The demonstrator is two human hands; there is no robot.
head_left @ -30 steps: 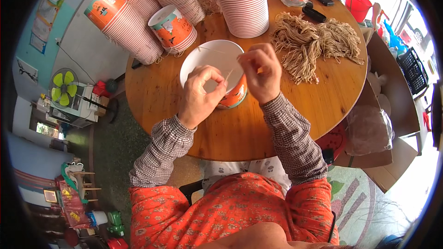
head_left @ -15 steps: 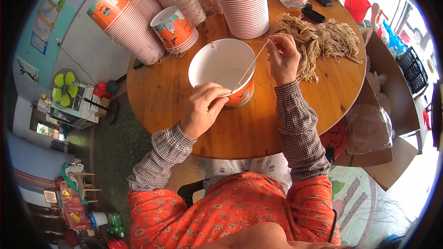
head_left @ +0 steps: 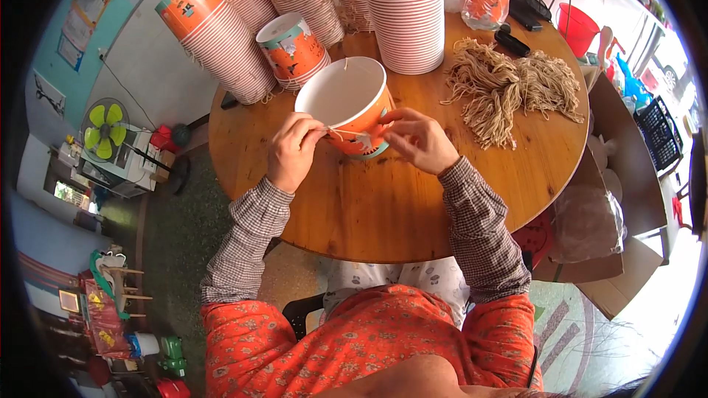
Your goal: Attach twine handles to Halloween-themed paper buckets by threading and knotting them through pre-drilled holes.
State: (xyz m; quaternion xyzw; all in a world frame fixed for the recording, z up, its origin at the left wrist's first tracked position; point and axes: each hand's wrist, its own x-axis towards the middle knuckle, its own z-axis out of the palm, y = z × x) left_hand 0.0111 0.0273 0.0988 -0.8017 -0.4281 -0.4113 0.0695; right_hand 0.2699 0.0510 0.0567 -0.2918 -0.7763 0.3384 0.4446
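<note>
A paper bucket [head_left: 343, 88], white inside with an orange and teal printed outside, stands slightly tilted on the round wooden table in front of me. At its near rim my left hand [head_left: 293, 151] is closed in a pinch on a thin beige cord [head_left: 341, 133]. The cord runs along the outside of the bucket just below the rim. My right hand [head_left: 426, 141] is at the bucket's near right side, its thumb and forefinger pinched together at the cord's other end.
Tall stacks of matching buckets [head_left: 402, 26] stand at the back of the wooden table [head_left: 369, 214]. A bundle of beige cords [head_left: 509, 96] lies at the right, beside a black object [head_left: 512, 43]. A cardboard box [head_left: 627, 169] and a red bucket [head_left: 577, 29] are beyond the table's right edge.
My right hand has come down from above the table to the bucket's near right side. The cord, stretched up earlier, now lies along the bucket's outside. The bucket tilts more.
</note>
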